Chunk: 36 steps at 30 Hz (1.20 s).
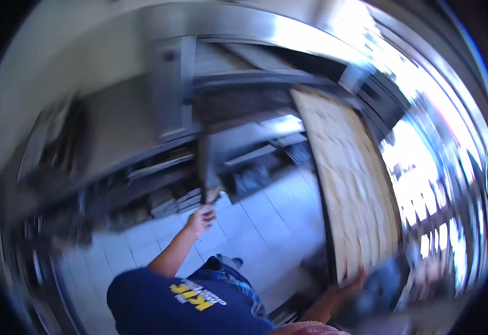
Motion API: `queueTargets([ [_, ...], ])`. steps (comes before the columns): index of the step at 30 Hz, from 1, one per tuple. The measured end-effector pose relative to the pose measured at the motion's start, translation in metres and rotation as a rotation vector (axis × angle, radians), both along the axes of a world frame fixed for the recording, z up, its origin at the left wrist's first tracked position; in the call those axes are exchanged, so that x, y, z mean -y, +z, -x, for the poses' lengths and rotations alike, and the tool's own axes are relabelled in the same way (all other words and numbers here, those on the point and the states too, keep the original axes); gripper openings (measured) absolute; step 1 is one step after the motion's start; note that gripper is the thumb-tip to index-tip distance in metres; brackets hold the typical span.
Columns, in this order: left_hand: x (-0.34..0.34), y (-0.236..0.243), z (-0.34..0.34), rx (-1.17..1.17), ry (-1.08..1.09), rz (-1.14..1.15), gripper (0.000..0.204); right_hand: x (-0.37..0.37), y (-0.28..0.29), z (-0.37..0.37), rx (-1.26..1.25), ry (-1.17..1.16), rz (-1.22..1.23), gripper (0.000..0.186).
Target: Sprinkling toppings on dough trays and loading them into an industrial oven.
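A long, dark-edged baking tray (323, 209) stretches from the lower right toward the back. Pale strips that look like dough or bread (355, 184) cover it in rows lying side by side. My right hand (351, 286) grips the tray's near end, its thumb over the edge and the other fingers mostly hidden beneath. Out to the left, my left hand (201, 220) is held over the tiled floor with loosely curled fingers and nothing visible in it. In the picture it lies just below the foot of a dark upright post (206, 167); whether they touch is unclear.
Metal counters (115, 128) with cluttered lower shelves (160, 204) run along the left and back. A dark box-shaped object (375, 100) stands beside the tray's far end. Bright, blurred shelving or window bars (445, 223) fill the right. Light tiles (255, 218) cover the floor.
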<state>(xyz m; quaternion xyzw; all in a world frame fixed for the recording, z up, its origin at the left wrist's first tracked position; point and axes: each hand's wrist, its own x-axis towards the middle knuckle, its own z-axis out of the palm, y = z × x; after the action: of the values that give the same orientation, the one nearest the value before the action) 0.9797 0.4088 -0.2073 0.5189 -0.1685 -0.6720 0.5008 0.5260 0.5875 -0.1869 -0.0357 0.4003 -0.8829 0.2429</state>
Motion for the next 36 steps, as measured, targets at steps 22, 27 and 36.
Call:
queueTargets([
  [22, 0.034, 0.014, 0.164, 0.042, -0.238, 0.048, 0.028, 0.138, 0.019, 0.066, 0.277, 0.426, 0.234, 0.057],
  [27, 0.043, 0.016, 0.165, 0.014, -0.192, 0.061, 0.026, 0.153, 0.013, 0.049, 0.339, 0.480, 0.198, 0.056],
  [36, 0.086, 0.004, 0.183, -0.049, -0.324, -0.013, 0.027, 0.113, 0.008, 0.011, 0.371, 0.392, 0.029, 0.050],
])
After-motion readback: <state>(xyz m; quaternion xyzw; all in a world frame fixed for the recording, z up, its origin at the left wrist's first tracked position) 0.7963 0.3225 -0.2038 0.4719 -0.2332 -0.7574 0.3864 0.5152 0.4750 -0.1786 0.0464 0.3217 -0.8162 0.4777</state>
